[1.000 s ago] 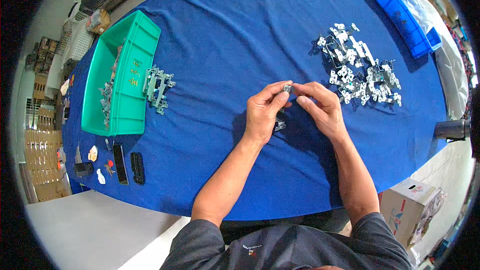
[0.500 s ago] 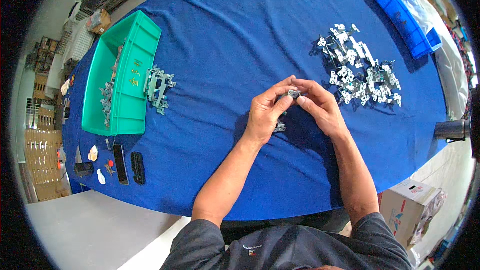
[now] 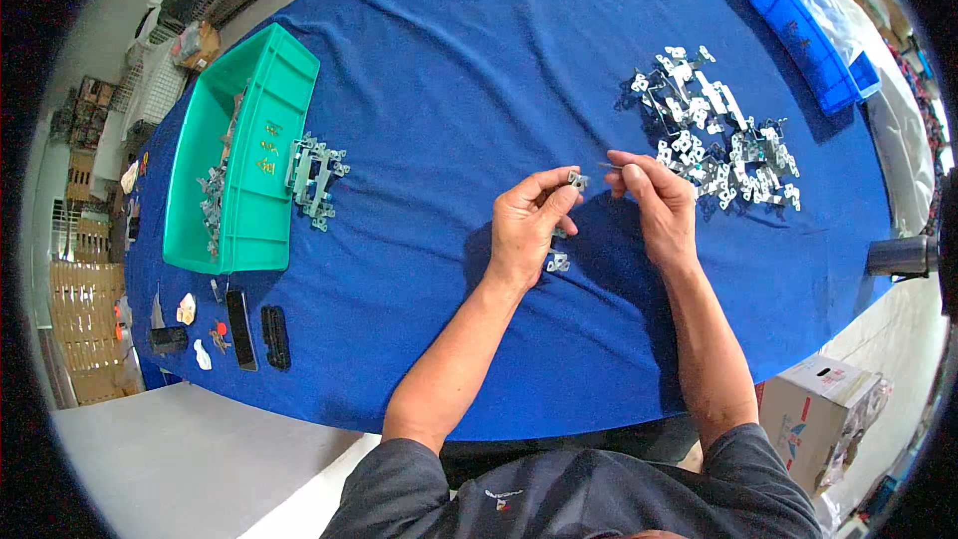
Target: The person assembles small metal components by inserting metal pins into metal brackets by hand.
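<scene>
Above the blue cloth, my left hand [image 3: 521,225] is closed on a silvery metal bracket [image 3: 578,181], gripped between thumb and fingers. Its lower end, with small holed plates, shows below the hand; the middle is hidden by my fingers. My right hand [image 3: 662,208], a little to the right, pinches a thin, narrow piece [image 3: 612,167] that looks like metal; its exact kind is too small to tell. Close beyond the right hand lies a loose pile of similar white and silver metal brackets [image 3: 685,152].
A green plastic crate [image 3: 300,110] holding metal parts stands on the left, with a small group of brackets [image 3: 317,180] against it. Near it lie a phone [image 3: 240,329] and a black case [image 3: 274,336]. A blue bin [image 3: 798,40] with plastic wrap sits far right.
My hands were together around the bracket; now they are apart. The right hand has drawn away to the right with the thin piece, while the left keeps hold of the bracket.
</scene>
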Available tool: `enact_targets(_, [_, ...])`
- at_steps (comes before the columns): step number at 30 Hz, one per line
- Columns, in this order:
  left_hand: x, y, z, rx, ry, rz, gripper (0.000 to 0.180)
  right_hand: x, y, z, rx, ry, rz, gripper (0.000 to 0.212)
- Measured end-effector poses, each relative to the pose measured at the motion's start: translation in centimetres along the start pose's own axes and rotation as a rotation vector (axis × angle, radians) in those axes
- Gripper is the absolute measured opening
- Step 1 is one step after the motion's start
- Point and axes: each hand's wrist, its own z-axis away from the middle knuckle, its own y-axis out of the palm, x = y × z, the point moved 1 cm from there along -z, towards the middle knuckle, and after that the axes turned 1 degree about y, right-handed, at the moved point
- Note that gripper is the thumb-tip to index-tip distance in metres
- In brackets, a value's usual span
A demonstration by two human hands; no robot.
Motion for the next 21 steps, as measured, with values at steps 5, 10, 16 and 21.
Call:
enact_targets(5, [0.13, -0.07, 0.11, -0.003, 0.013, -0.042, 0.021, -0.05, 0.49, 0.28, 0.066, 0.026, -0.094, 0.022])
enact_targets(10, [0.05, -0.05, 0.14, -0.001, -0.004, -0.060, 0.022, 0.21, 0.77, 0.40, 0.064, 0.061, -0.072, 0.019])
enact_targets(16, [-0.03, 0.13, 0.28, 0.003, -0.012, -0.062, 0.023, 0.27, 0.72, 0.42, 0.056, 0.057, 0.003, 0.019])
enact_targets(21, [-0.08, -0.05, 0.21, 0.028, -0.007, -0.088, 0.025, -0.05, 0.53, 0.44, 0.042, 0.028, 0.094, 0.019])
